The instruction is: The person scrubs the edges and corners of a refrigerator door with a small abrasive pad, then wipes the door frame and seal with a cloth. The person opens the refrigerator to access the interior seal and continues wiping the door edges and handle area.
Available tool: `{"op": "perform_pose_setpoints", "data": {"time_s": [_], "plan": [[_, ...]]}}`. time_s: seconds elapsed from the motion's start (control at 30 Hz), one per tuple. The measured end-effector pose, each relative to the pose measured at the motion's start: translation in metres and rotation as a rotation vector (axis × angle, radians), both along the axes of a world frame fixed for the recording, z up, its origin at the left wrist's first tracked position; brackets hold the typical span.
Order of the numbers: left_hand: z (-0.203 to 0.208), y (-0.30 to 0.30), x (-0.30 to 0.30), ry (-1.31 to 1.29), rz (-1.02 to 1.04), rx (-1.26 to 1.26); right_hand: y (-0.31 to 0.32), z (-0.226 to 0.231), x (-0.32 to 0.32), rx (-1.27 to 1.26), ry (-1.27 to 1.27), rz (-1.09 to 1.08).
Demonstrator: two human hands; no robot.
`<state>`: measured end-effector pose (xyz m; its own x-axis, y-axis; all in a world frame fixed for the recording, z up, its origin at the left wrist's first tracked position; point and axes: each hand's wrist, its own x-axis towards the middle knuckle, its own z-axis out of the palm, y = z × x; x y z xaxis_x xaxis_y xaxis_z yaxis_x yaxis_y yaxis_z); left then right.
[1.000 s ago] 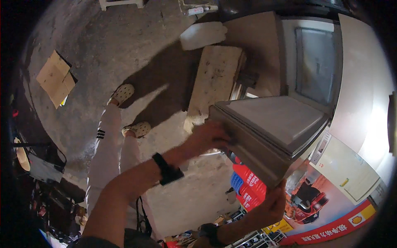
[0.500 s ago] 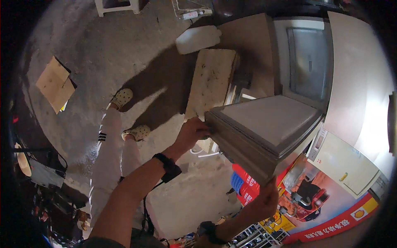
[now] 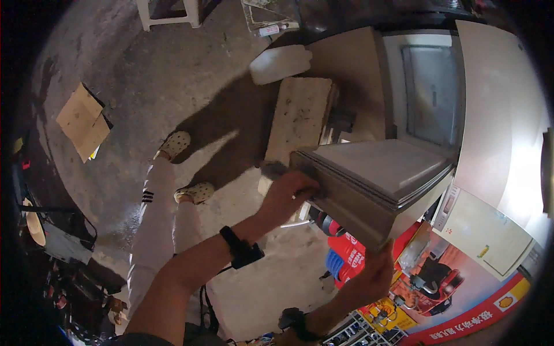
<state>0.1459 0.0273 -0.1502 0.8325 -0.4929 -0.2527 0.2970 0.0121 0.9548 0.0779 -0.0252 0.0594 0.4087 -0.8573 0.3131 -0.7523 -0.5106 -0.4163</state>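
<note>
A grey door with a white inner panel and a rubber seal, seemingly a fridge door (image 3: 372, 222), juts out in the middle right. Behind it stands a frosty, pale compartment (image 3: 430, 92) with a grey frame. My left hand (image 3: 291, 196) is at the door's left end, its fingers curled against the outer face. A tiny pale spot shows at those fingers; I cannot tell what it is. My right hand (image 3: 376, 274) is closed round the door's near lower corner, its fingertips partly hidden. Both wrists wear dark straps.
A worn wooden block (image 3: 300, 115) and a white plastic jug (image 3: 281, 64) lie beyond the door. Red bottles (image 3: 347, 251) stand below it. To the right is a pale cabinet panel (image 3: 482, 230) above a printed poster (image 3: 461, 305). Flattened cardboard (image 3: 83, 121) lies on the floor.
My left hand has shifted right, from the door's left corner onto its outer face. The right hand stays at the near corner. The whole view has shifted slightly.
</note>
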Motion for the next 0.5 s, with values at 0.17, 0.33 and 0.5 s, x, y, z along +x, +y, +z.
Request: {"op": "perform_pose_setpoints", "data": {"time_s": [0.17,0.33,0.5], "plan": [[-0.022,-0.009,0.001,-0.221,-0.093,0.216,0.001,-0.004,-0.004,0.003,-0.018,-0.017],[-0.06,-0.012,0.01,-0.226,-0.235,0.453,-0.003,-0.006,-0.01,-0.119,0.041,0.096],[-0.049,-0.017,-0.003,-0.082,-0.193,0.48,-0.005,-0.006,-0.017,-0.114,0.056,0.088]]}}
